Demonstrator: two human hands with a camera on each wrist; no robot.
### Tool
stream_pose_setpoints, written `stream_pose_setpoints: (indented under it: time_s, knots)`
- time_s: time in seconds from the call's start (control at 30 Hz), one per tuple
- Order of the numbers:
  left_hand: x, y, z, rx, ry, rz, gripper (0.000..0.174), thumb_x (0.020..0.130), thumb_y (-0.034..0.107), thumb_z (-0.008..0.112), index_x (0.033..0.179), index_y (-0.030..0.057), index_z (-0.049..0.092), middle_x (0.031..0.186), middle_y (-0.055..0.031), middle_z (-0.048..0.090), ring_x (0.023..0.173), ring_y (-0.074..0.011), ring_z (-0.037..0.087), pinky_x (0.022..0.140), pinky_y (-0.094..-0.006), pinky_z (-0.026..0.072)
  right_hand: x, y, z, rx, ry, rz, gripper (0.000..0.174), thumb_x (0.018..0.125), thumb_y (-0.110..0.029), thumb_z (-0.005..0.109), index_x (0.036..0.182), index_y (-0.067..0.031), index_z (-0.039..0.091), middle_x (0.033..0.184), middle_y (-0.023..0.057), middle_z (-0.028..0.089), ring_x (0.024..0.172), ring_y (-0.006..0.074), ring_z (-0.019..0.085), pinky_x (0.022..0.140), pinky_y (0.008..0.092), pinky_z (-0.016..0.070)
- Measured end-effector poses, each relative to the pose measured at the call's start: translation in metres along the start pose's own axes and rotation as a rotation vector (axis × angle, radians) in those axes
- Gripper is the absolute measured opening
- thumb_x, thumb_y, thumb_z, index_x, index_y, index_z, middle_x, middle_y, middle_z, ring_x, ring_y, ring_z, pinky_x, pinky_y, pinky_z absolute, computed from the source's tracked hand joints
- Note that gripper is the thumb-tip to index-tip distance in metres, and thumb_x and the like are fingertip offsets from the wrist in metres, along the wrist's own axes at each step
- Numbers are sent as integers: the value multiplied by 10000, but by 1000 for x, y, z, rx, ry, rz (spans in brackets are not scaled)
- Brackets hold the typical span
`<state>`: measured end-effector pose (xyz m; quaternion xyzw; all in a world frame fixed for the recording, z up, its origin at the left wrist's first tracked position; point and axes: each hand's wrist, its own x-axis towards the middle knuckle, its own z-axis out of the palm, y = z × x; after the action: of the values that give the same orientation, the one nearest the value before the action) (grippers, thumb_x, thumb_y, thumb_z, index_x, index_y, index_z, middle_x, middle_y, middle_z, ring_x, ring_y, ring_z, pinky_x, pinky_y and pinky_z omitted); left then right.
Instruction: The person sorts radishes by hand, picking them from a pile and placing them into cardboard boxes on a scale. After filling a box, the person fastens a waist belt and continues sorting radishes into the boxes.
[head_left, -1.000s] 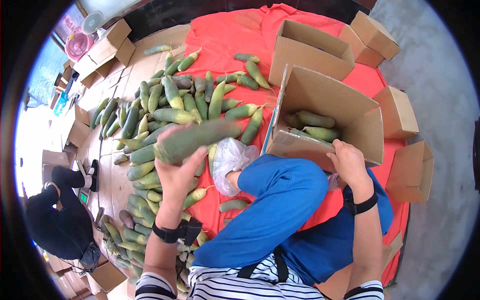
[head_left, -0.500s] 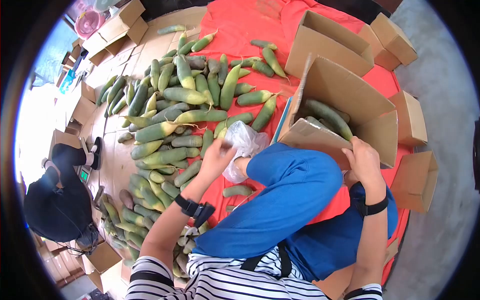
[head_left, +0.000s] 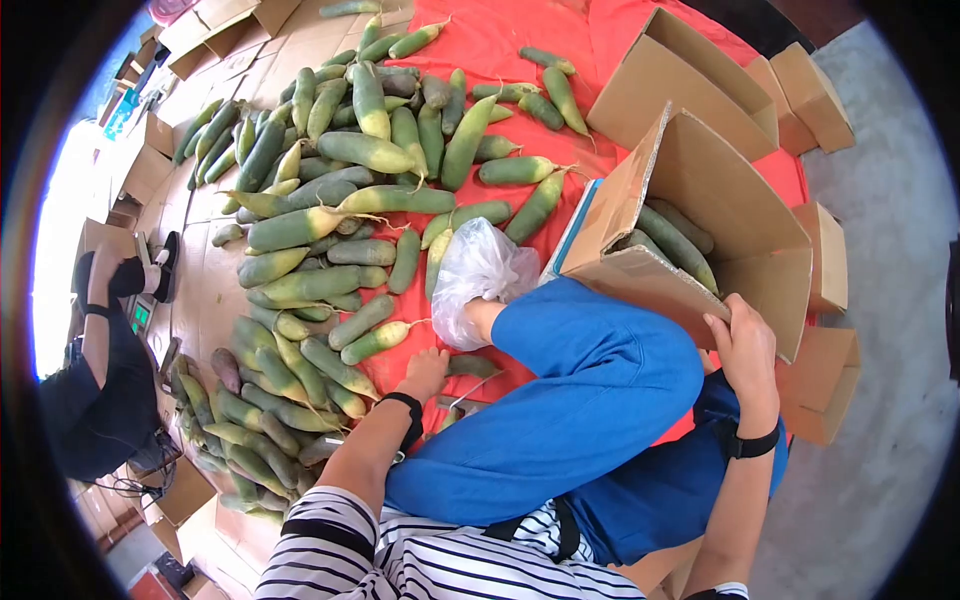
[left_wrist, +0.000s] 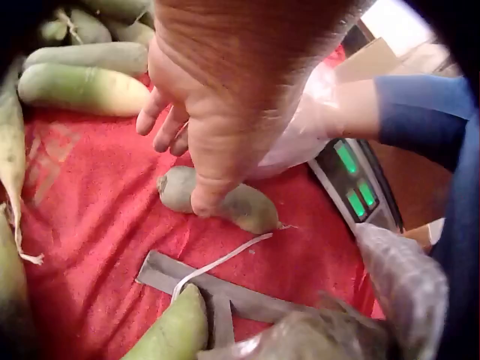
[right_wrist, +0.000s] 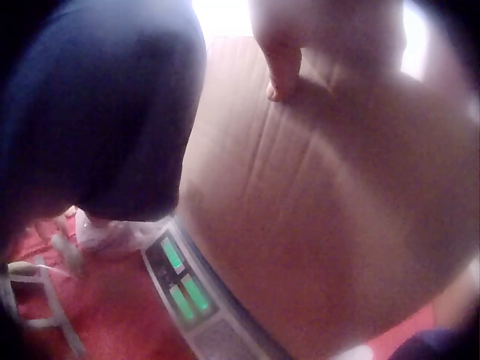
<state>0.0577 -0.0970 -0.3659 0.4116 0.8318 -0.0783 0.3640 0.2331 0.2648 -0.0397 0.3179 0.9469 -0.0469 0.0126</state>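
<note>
hangs the left hand (head_left: 427, 370) low over a short radish (left_wrist: 251, 208), lying at three o'clock from it in the head view, with fingers spread rather than closed round anything; cannot tell touch from mere overlap at the thumb. pinches a box (head_left: 650, 290) by the top edge of its near wall with the right hand (head_left: 745, 345), over at three o'clock. should handle as stiff, smooth and fairly dense, perhaps slippery if damp; likely to roll on the cloth (left_wrist: 90, 180) and to bruise or crack if dropped. best taken round the thick middle, clear of the thin tail at four o'clock. in the left wrist view, see a grey frame (left_wrist: 247, 297) at six o'clock from it and a scale (left_wrist: 354, 184) at three; in the head view, from the left hand, a bag (head_left: 475, 265) round a foot at one, a pile (head_left: 300, 286) at ten, and more radishes (head_left: 680, 245) inside the box at two.
</note>
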Motion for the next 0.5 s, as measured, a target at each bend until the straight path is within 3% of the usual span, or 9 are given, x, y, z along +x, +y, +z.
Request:
stream_pose_setpoints:
  time_s: [0.13,0.23,0.3,0.33,0.43,0.5]
  knots:
    - [2,-4,5,-131,48,-41,465,730,279,727,1085,57,523,1067,-165,560,1048,-335,566,851,-428,496,2,2,0,19,2,0,247,840,-198,622,915,17,527,858,210,609,831,393,580,701,466,451]
    - [-17,-5,-7,-117,93,-16,478,711,308,730,1057,39,540,1002,-194,603,977,-344,606,814,-446,509,1,5,3,2,13,-6,251,834,-202,629,918,10,524,857,205,613,826,389,585,701,467,455]
    - [-25,-16,-8,-407,-3,-94,465,707,344,713,1017,32,563,946,-223,639,894,-350,641,769,-462,510,1,7,4,-1,17,-45,247,830,-205,634,916,-1,525,850,193,619,825,374,595,707,462,465]
    - [-33,-22,-12,-437,48,-105,465,699,369,715,964,11,580,891,-226,647,849,-341,653,747,-454,512,0,9,4,-6,31,-22,247,830,-205,634,916,-1,525,850,193,619,825,374,595,707,462,465]
    - [-61,-54,-43,-691,54,-185,476,683,404,718,824,-39,614,788,-194,660,735,-304,668,688,-399,528,0,11,8,-5,83,-61,243,807,-198,660,899,-12,533,840,175,626,828,346,609,718,435,483]
    - [-92,-56,-105,-825,33,-293,481,673,410,719,798,-44,620,745,-173,658,662,-240,662,620,-342,528,-1,10,7,-18,93,-55,246,801,-198,667,888,-13,530,843,173,628,828,340,611,719,428,486]
